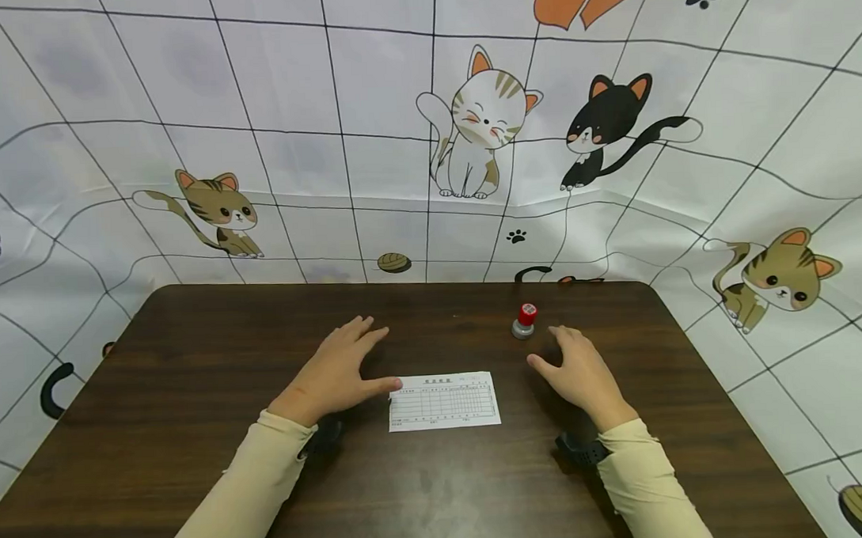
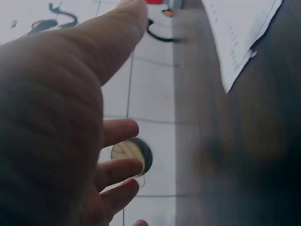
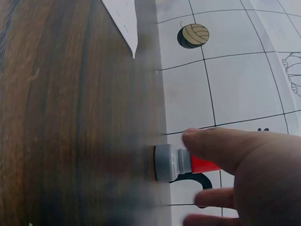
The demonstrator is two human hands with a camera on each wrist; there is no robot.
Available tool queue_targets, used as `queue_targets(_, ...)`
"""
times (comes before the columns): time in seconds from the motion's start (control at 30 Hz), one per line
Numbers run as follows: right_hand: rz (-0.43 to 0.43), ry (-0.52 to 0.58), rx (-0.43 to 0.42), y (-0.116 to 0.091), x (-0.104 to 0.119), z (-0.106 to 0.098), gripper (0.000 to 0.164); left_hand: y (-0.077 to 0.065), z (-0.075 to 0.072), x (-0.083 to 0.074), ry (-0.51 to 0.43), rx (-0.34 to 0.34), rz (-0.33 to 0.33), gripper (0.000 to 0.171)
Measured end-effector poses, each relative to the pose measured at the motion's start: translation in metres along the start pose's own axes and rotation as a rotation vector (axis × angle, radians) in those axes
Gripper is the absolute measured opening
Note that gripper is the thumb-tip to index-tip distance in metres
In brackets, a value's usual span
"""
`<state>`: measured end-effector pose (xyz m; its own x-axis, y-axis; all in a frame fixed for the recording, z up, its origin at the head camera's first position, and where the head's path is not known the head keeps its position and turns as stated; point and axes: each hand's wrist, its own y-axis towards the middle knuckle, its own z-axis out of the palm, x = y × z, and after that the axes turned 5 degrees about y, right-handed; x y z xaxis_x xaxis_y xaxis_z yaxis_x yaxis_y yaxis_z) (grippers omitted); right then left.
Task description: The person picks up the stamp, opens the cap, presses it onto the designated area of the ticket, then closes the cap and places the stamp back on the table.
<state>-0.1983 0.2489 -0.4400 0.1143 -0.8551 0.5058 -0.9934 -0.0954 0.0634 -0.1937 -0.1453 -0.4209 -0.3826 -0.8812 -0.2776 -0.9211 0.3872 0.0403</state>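
Observation:
A printed paper form with a table grid (image 1: 444, 401) lies flat on the brown table. My left hand (image 1: 342, 373) is at its left side, fingers spread and thumb by the form's upper left corner; whether the thumb touches it I cannot tell. Beyond the form to the right stands a small stamp with a red top and grey base (image 1: 525, 321), upright. My right hand (image 1: 577, 372) is just to the stamp's near right, fingers extended and holding nothing. In the right wrist view, the thumb overlaps part of the stamp (image 3: 164, 162).
The dark wooden table (image 1: 192, 372) ends at a white wall covering (image 1: 292, 171) with grid lines and cartoon cats, which runs along the back and both sides. Dark bands (image 1: 583, 450) sit at both wrists.

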Motion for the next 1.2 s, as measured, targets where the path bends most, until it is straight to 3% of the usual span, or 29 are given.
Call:
queue_targets(0.17, -0.050, -0.006, 0.053, -0.002, 0.007, 0.002, 0.058, -0.004, 0.007, -0.009, 0.028, 0.045, 0.046, 0.090)
queue_targets(0.33, -0.189, -0.012, 0.121, -0.005, 0.022, 0.008, 0.046, -0.010, 0.015, -0.017, 0.039, 0.075, 0.083, 0.082)
queue_targets(0.47, -0.313, -0.060, 0.192, -0.010, 0.040, 0.016, 0.041, -0.013, 0.020, -0.027, 0.054, 0.061, 0.124, 0.073)
queue_targets(0.7, -0.492, -0.116, 0.229, -0.019, 0.065, 0.029, 0.023, -0.012, 0.027, -0.036, 0.126, 0.025, 0.207, 0.054)
queue_targets(0.9, -0.528, -0.148, 0.208, -0.019, 0.070, 0.036, 0.012, -0.010, 0.025, -0.034, 0.133, 0.012, 0.249, 0.046)
queue_targets(1.2, -0.519, -0.167, 0.189, -0.011, 0.073, 0.041, 0.017, 0.004, 0.028, -0.026, 0.130, 0.051, 0.189, 0.046)
